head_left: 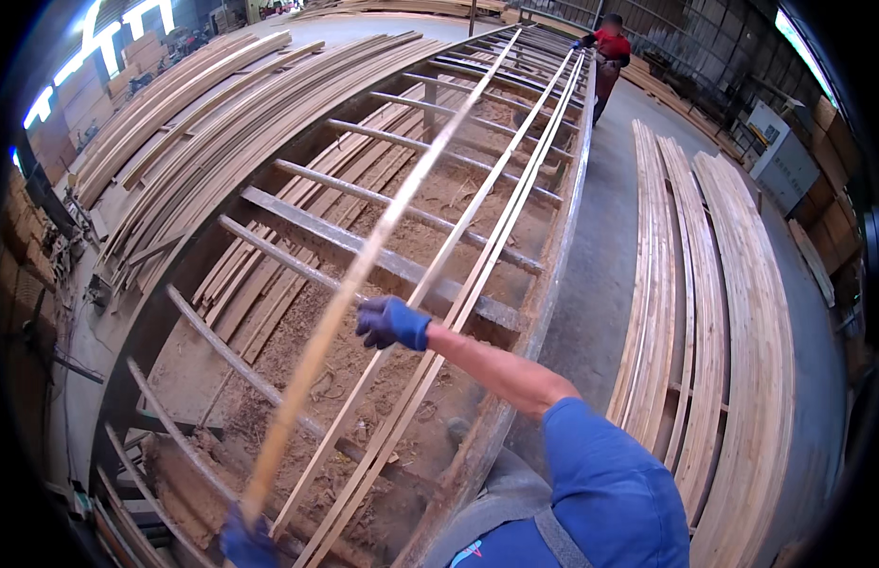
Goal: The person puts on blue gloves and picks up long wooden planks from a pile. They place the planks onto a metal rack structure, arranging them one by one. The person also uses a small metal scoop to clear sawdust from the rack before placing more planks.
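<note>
A long, thin wooden strip (394, 210), blurred along its near part, runs from the lower left toward the far end of a metal rack. My left hand (247, 541), in a blue glove, closes around its near end. My right hand (394, 324), also gloved in blue, reaches across from the right above a second wooden strip (468, 220). Its fingers point left, apart, just beside the blurred strip, and it seems to hold nothing. A close pair of strips (492, 265) lies right of these, passing beneath my right wrist.
The rack's metal crossbars (316, 225) span a bed of sawdust (335, 360). Stacks of long boards lie left (241, 123) and right (743, 331) of it. A person in a red top (610, 45) stands at the rack's far right end. A pale cabinet (782, 156) stands farther right.
</note>
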The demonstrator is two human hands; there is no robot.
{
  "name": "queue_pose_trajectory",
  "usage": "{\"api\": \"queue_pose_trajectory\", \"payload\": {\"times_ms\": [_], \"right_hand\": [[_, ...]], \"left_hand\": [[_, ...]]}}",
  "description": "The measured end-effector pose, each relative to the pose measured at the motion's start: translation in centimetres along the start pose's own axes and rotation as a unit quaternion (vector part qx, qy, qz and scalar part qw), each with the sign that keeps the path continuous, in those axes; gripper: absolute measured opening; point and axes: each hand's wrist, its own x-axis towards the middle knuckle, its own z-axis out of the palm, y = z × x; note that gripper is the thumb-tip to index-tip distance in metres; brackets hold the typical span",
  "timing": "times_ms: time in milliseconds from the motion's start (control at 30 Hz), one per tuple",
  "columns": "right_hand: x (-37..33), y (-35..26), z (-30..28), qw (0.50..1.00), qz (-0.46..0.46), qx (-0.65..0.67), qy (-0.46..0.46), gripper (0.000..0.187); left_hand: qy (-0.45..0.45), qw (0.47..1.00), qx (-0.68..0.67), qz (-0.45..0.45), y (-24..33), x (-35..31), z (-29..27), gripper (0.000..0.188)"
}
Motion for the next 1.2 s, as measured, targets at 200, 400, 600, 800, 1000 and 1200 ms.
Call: {"api": "queue_pose_trajectory", "payload": {"times_ms": [200,400,600,800,1000,1200], "right_hand": [[-7.5,4.0,5.0,0.844,-0.162,-0.492,-0.140,0.057],[-10.5,8.0,2.4,0.671,-0.278,-0.671,-0.149,0.041],[-8.4,9.0,3.2,0.622,-0.303,-0.709,-0.134,0.015],[-11.5,9.6,3.1,0.686,-0.334,-0.644,-0.065,0.017],[-13.5,6.8,-1.8,0.651,-0.179,-0.736,-0.057,0.072],[-12.0,6.6,-5.5,0.576,-0.157,-0.783,-0.176,0.053]], "left_hand": [[0.179,0.974,-0.138,-0.009,-5.8,13.0,0.9,0.053],[-0.022,0.961,-0.235,0.141,9.0,10.8,5.2,0.061],[-0.214,0.962,-0.167,0.021,12.7,7.0,6.2,0.052],[-0.087,0.956,-0.252,0.122,13.9,-0.7,5.8,0.081],[-0.091,0.967,-0.222,0.085,14.7,-3.5,8.7,0.092],[-0.115,0.959,-0.250,0.066,17.9,-8.2,6.1,0.084]]}}
